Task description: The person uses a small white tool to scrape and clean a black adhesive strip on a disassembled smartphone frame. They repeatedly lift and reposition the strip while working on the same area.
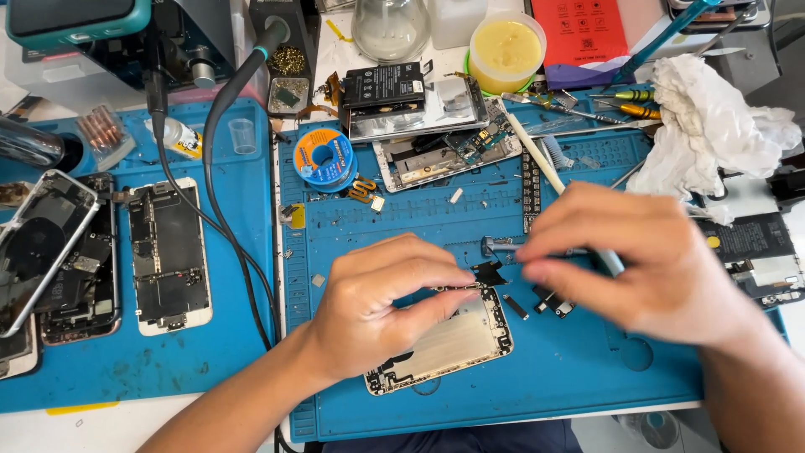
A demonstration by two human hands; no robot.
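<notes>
Blue silicone covers most of the desk [101,424]: one work mat [579,377] under both hands, a second mat [126,369] to its left carrying three opened phones, the nearest of them a white-edged phone [168,256] lying flat with its circuit boards showing; a black cable [220,201] curves down between the two mats; at the far right a crumpled white cloth [713,126] lies just beside a yellow-handled screwdriver [633,109]; at the back stand a round tub of yellow paste [506,50], a red booklet [580,32] and a heap of dismantled phone parts with a black battery [384,88] on top; a blue solder spool [324,157] rests near the mat's upper left. The silver phone housing [449,346] lies tilted on the near part of the mat, partly under the left hand [377,306], whose thumb and forefinger are pinched together on a small black part [488,273] at the housing's top edge; the right hand [646,264], blurred, has its fingertips closed around a thin metal tool [501,246] whose tip sits just beside that part; a few tiny black components [553,302] lie loose on the mat near the right hand.
</notes>
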